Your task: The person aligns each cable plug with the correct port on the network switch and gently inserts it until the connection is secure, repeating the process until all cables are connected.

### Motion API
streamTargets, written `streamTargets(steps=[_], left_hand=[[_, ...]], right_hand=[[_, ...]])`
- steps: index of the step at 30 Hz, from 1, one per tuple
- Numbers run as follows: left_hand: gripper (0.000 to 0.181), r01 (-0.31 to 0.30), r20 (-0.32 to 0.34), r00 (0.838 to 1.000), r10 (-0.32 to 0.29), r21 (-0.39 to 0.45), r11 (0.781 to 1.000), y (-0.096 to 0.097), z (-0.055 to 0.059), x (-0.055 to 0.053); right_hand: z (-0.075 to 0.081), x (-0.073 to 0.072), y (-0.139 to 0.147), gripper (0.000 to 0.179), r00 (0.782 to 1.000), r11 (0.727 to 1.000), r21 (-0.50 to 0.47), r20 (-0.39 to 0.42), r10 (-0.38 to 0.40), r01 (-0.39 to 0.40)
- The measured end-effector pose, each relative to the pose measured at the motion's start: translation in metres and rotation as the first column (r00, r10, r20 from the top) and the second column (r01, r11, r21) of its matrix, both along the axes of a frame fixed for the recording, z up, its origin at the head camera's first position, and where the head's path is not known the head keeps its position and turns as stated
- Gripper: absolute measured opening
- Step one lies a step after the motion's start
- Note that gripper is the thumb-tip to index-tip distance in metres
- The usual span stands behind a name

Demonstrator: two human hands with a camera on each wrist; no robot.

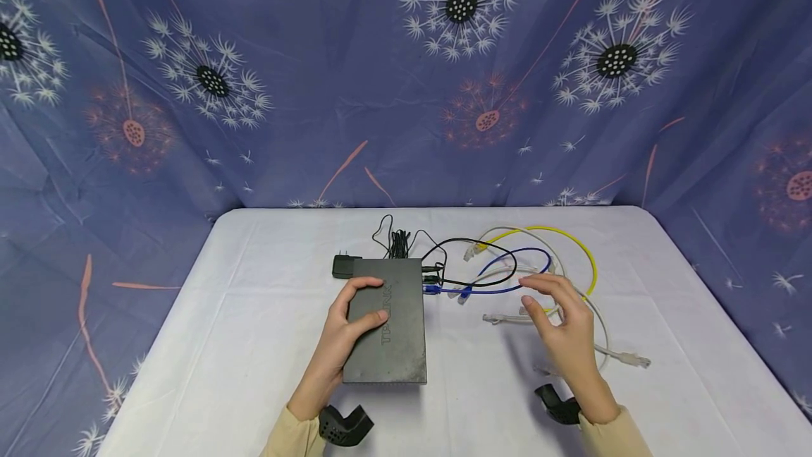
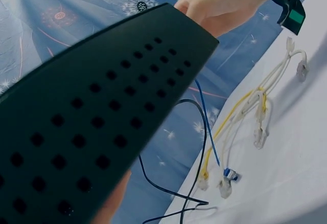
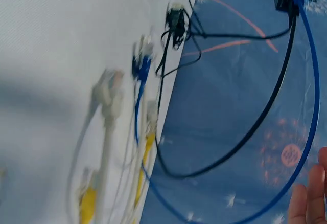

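Note:
My left hand (image 1: 339, 340) holds a dark grey TP-LINK network switch (image 1: 406, 344), thumb on its top face and fingers round its left edge. The left wrist view shows the switch's perforated side (image 2: 112, 116) close up, raised over the table. Into the switch's right side run a blue network cable (image 3: 312, 106) and a black power cord (image 3: 273, 98). My right hand (image 1: 567, 333) hovers to the right of the switch, thumb and fingers apart with nothing gripped. Its fingertips are close to the blue cable's loop in the head view.
Several grey network cables (image 1: 605, 330) and a yellow one (image 1: 593, 259) lie loosely coiled right of the switch. Behind it sit a black power adapter (image 1: 343, 266) and a bundled black cord (image 1: 399, 242). A patterned blue curtain (image 1: 355, 76) hangs beyond the white table (image 1: 254, 316).

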State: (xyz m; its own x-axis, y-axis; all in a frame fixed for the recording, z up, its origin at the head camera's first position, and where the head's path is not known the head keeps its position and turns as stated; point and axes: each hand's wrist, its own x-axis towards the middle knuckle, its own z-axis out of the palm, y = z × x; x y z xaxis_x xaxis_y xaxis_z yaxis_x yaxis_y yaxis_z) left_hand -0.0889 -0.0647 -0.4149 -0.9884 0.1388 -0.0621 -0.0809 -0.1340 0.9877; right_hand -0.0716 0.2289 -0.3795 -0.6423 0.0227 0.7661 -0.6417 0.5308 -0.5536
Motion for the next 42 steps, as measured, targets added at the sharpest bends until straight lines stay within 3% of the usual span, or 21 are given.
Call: streamTargets(steps=[13, 18, 24, 42], left_hand=[[0.044, -0.003, -0.001, 1.0, 0.003, -0.001, 1.0, 0.0, 0.0, 0.0], [0.044, -0.009, -0.006, 1.0, 0.009, -0.006, 1.0, 0.0, 0.0, 0.001], [0.044, -0.01, -0.004, 1.0, 0.01, -0.006, 1.0, -0.001, -0.001, 0.001], [0.044, -0.008, 0.0, 1.0, 0.008, -0.002, 1.0, -0.001, -0.002, 0.001]], right_hand=[[-0.013, 0.009, 0.029, 0.033, 0.998, 0.998, -0.056, 0.06, -0.014, 0.018], [-0.029, 0.007, 0.044, 0.036, 0.994, 0.998, -0.053, 0.101, -0.029, 0.035], [-0.039, 0.011, 0.059, 0.035, 0.971, 0.996, -0.026, 0.225, -0.076, 0.084], [-0.054, 0.029, 0.079, 0.036, 0.905, 0.976, 0.001, 0.376, -0.2, 0.216]])
